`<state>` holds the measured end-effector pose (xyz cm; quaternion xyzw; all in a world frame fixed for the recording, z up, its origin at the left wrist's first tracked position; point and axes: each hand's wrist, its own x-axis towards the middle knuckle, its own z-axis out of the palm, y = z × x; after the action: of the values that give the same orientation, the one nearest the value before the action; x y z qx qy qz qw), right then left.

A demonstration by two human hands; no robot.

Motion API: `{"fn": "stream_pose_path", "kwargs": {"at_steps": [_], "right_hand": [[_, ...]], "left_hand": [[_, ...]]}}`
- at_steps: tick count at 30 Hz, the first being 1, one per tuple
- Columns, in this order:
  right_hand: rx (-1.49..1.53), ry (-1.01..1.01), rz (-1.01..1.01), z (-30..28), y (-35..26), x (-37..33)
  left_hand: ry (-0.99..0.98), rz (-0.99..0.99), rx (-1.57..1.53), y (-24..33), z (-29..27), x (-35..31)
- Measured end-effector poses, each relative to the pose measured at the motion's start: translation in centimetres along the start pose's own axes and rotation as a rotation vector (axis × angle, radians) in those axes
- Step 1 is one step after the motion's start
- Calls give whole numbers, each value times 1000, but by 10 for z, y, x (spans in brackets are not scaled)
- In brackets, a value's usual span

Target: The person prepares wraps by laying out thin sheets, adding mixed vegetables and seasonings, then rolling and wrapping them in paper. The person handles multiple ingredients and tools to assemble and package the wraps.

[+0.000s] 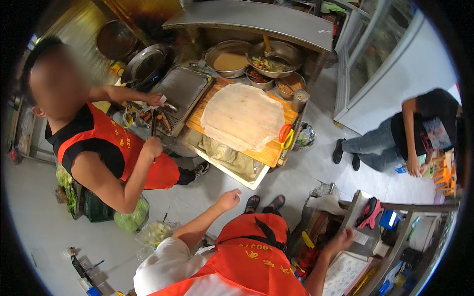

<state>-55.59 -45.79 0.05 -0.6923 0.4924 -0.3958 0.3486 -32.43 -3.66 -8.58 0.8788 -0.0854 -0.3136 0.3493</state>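
Note:
My left hand (229,199) hangs over the floor just in front of the work table, its fingers loosely curled with nothing seen in them. My right hand (340,240) is a little blurred, above the side counter at the right, with its fingers stretched out and nothing visible in them. Ahead of me a large, thin, round flatbread sheet (242,116) lies flat on a wooden board (196,112). Scissors with red and yellow handles (286,136) rest at the board's right edge. A white tray (255,182) with a folded cloth (222,154) sits below the board.
A co-worker in a red apron (116,148) stands at the left, holding tongs (154,129) beside a griddle tray (183,87). Behind the board are a batter bowl (230,61) and a vegetable bowl (276,54). Another person (395,130) bends at the right. A cabbage (132,215) lies on the floor.

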Motion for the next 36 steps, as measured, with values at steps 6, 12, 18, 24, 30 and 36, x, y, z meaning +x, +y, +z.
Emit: {"fn": "stream_pose_path", "kwargs": {"at_steps": [6, 12, 18, 24, 30, 36], "right_hand": [[743, -878, 131, 312, -199, 13], [846, -1207, 950, 516, -282, 51], [878, -1076, 832, 599, -253, 57], [748, -834, 754, 587, -274, 53], [678, -596, 645, 561, -283, 43], [555, -759, 545, 557, -202, 74]], "left_hand": [[-57, 9, 36, -20, -7, -20], [498, -582, -313, -93, 2, -98], [592, -897, -507, -148, 91, -175], [297, -782, -380, -119, 93, -135], [405, -388, -109, -38, -23, 4], [820, 499, 238, 117, -51, 166]]}}
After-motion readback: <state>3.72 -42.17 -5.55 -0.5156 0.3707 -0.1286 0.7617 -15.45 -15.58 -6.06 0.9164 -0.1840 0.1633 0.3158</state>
